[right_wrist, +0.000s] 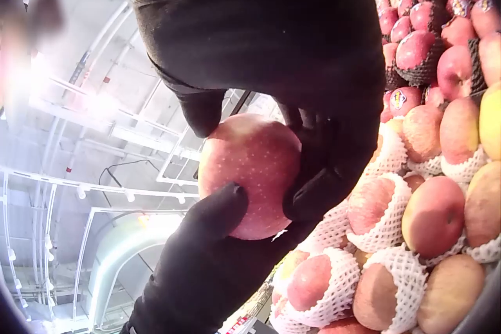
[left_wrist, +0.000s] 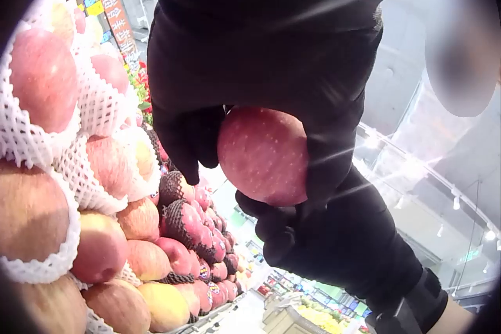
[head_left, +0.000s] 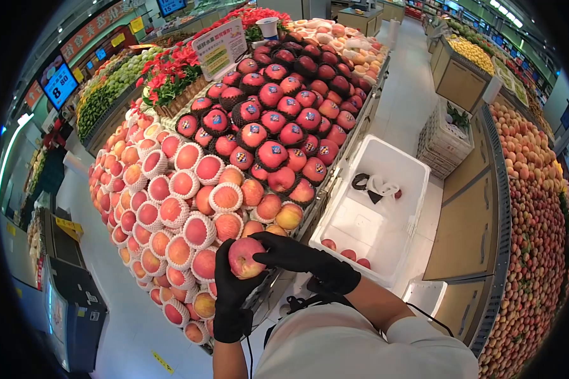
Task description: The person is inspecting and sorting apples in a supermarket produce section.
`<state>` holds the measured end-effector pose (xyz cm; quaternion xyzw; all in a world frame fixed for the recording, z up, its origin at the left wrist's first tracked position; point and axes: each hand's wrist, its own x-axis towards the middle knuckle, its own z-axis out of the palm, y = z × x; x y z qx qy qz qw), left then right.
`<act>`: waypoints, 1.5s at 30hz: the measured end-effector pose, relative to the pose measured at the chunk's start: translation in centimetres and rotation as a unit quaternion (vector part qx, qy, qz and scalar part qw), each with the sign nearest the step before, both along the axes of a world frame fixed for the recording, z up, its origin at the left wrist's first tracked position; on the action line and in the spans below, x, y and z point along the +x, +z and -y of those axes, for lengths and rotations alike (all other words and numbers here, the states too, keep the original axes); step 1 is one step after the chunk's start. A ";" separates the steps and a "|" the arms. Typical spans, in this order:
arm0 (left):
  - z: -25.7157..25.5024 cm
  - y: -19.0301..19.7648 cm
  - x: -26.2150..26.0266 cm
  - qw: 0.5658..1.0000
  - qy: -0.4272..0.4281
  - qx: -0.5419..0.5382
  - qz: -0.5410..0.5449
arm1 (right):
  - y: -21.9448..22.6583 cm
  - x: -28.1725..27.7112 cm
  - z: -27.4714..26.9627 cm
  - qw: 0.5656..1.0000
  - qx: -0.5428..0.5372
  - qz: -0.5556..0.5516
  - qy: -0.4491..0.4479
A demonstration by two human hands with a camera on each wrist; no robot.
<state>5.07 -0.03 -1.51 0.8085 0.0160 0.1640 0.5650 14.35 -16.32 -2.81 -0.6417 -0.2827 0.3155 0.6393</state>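
A red apple (head_left: 245, 258) with pale speckles is held between both black-gloved hands, in front of the body. My left hand (head_left: 232, 289) grips it from the left and below; in the right wrist view the left thumb (right_wrist: 227, 207) lies across its skin. From the right, my right hand (head_left: 291, 254) holds the same apple (right_wrist: 252, 173), thumb and fingers curled at its sides. Just beyond the hands lie loose apples (head_left: 269, 206) and apples in white foam nets (head_left: 199, 232) on the sloping display.
Stickered red apples in dark nets (head_left: 272, 155) fill the display's farther part. To the right, a white foam box (head_left: 360, 221) holds a few apples and some netting. Another fruit stand (head_left: 528, 252) lines the far right. A sign (head_left: 219, 48) stands among red flowers (head_left: 165, 76).
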 end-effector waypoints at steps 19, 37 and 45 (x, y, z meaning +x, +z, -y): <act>4.0 -1.1 1.5 0.997 -0.049 -0.006 -0.057 | -13.5 6.6 18.1 0.939 0.063 -0.151 -0.301; 6.8 -0.8 3.8 0.989 -0.050 0.096 -0.096 | -33.7 13.4 27.6 0.753 -0.064 -0.252 -0.604; 6.1 -4.2 4.7 0.982 -0.027 0.044 -0.182 | -40.6 16.6 31.0 0.773 -0.061 -0.185 -0.604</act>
